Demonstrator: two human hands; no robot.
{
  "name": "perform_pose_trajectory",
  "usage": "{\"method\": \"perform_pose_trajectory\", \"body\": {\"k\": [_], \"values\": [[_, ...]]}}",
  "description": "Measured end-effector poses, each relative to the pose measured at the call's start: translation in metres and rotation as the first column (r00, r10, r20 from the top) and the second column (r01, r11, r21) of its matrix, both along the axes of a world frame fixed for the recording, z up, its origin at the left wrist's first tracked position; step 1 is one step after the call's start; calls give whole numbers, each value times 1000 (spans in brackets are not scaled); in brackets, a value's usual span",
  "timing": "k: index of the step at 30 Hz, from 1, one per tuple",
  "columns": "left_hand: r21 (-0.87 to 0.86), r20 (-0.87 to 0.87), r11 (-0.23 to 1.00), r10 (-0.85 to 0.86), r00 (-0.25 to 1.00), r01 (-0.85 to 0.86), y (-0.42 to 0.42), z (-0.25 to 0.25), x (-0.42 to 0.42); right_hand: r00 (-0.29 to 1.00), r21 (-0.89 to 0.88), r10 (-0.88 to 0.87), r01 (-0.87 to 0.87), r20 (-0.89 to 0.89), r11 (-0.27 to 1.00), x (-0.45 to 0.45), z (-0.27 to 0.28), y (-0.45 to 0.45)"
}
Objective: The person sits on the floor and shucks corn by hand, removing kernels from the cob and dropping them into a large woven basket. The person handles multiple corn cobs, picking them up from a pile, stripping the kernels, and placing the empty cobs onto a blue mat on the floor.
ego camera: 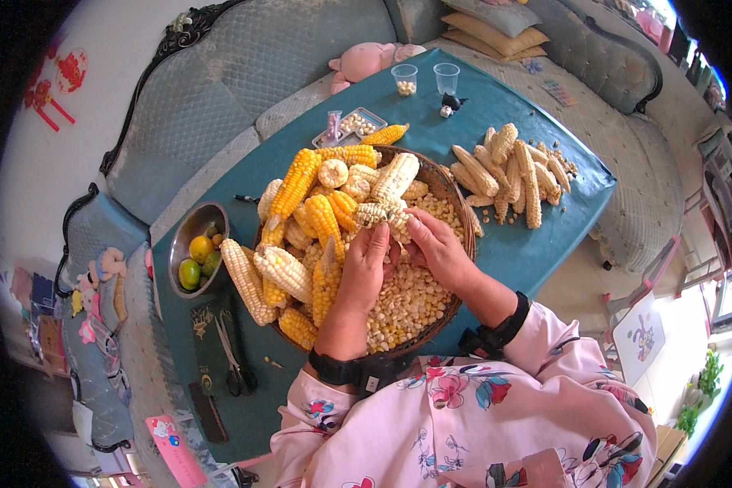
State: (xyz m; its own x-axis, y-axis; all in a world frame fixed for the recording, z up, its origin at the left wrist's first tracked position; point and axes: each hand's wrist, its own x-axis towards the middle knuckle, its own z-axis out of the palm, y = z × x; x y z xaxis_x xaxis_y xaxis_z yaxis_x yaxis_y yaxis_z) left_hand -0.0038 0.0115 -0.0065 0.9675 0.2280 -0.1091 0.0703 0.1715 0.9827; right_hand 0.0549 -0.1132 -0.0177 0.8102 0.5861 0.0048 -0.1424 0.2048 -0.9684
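Note:
Both hands hold a partly shelled ear of corn (pixel 381 215) above a round woven basket (pixel 471 235). My left hand (pixel 366 262) grips its lower left side, thumb on top. My right hand (pixel 436 247) is closed around its right end, the thumb close to the left one. Loose pale kernels (pixel 402 305) fill the basket's right and lower part. Yellow corn ears (pixel 296 183) and white corn ears (pixel 283 271) are heaped on the left, some jutting over the rim. Some fingertips are hidden beneath the held ear.
Bare corncobs (pixel 515 174) lie piled on the green-covered table (pixel 543 244). A metal bowl of citrus fruit (pixel 179 229), scissors (pixel 232 360) and a dark comb (pixel 207 412) lie left. Plastic cups (pixel 446 79) and a divided tray (pixel 372 117) stand beyond. Sofas border the table.

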Motion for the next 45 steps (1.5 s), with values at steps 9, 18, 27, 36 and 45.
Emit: {"method": "perform_pose_trajectory", "body": {"k": [9, 18, 27, 36, 45], "values": [[-55, 49, 997, -55, 997, 58, -3, 5, 1, 990, 113, 28, -12, -139, 994, 2, 0, 1], [201, 67, 979, -54, 996, 39, -7, 4, 3, 966, 134, 146, -119, -214, 984, 4, 4, -4], [156, 193, 987, -52, 980, 21, -13, 4, 6, 991, 170, 53, -31, -122, 985, 3, -1, 4], [107, 34, 989, -105, 994, 101, -2, 2, 4, 987, 144, 91, -71, -136, 987, 5, -1, -2], [67, 30, 996, 56, 998, -58, -7, 3, 4, 996, 64, 72, -69, -47, 996, -1, 4, -3]]}}
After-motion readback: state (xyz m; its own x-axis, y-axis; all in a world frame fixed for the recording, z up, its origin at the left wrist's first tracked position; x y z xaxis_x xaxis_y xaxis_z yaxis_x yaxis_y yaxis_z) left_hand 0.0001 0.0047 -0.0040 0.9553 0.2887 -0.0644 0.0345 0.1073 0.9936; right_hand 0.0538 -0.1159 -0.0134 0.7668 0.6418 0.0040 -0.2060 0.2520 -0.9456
